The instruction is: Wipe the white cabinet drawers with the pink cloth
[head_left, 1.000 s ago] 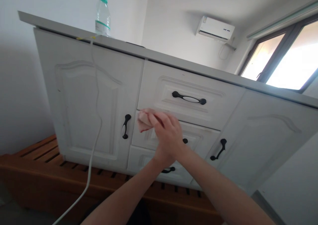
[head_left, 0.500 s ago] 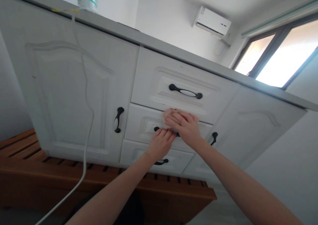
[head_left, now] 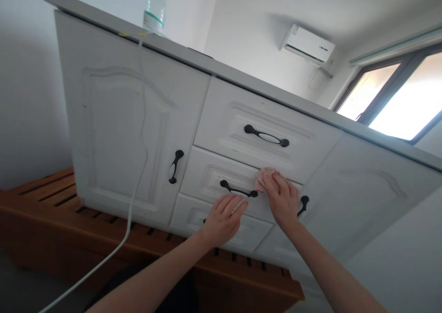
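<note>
My right hand (head_left: 283,200) presses a crumpled pink cloth (head_left: 264,179) against the right part of the middle drawer front (head_left: 210,175). The cloth lies just beside the right end of that drawer's black handle (head_left: 238,189), which has a white inlay. Just below the handle is my left hand (head_left: 223,221), its fingers loosely bent, with a gap between thumb and fingers and nothing in it. It partly covers the bottom drawer (head_left: 193,214) and most of its handle.
The white cabinet (head_left: 113,133) stands on a slatted wooden bench (head_left: 44,184). A plastic bottle (head_left: 154,11) sits on its grey top. A white cable (head_left: 133,202) hangs down the left door. Above is the top drawer's handle (head_left: 266,136).
My right hand has slid right with the cloth along the middle drawer. My left hand has let go of the handle and dropped slightly below it. The view has shifted.
</note>
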Demonstrator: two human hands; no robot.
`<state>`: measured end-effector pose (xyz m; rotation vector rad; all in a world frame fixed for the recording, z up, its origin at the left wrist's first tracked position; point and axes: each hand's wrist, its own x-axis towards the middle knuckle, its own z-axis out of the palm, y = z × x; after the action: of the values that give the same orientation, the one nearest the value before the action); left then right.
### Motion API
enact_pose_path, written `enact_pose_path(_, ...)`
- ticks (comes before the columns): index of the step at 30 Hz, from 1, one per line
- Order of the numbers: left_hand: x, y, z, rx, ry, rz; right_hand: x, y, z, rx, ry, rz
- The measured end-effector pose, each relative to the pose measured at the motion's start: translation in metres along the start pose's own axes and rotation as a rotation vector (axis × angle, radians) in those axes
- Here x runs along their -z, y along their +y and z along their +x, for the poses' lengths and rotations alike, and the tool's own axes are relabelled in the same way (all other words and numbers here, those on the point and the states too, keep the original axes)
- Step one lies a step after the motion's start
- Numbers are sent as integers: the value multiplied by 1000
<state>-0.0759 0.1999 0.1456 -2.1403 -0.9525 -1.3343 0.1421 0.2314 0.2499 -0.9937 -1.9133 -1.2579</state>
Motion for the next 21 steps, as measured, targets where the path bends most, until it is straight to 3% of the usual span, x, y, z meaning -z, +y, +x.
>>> enact_pose_path(2, -2, 7, -41, 37, -25, -35, -10, -35, 28, 36, -8, 62)
enact_pose_path(4, -7, 15, -90, 86, -177, -58, -19, -73, 59, 73, -26, 135)
enact_pose_path(8, -16, 27, -181, 366, -516, -105, -43, -143, 113, 185, -1, 252)
enact_pose_path(12, -16, 32, -225, 636, -917, -179, -68, -187, 127, 242, 44, 303)
enact_pose_path(14, -15, 29, -230, 690, -1038, -188, -74, -192, 124, 284, 51, 316)
enact_pose_path(16, -17, 24, -229, 700, -1073, -175, -73, -185, 122, 371, 22, 343)
enact_pose_path(21, -26, 15, -224, 695, -1120, -138, -50, -129, 116, 573, -163, 404)
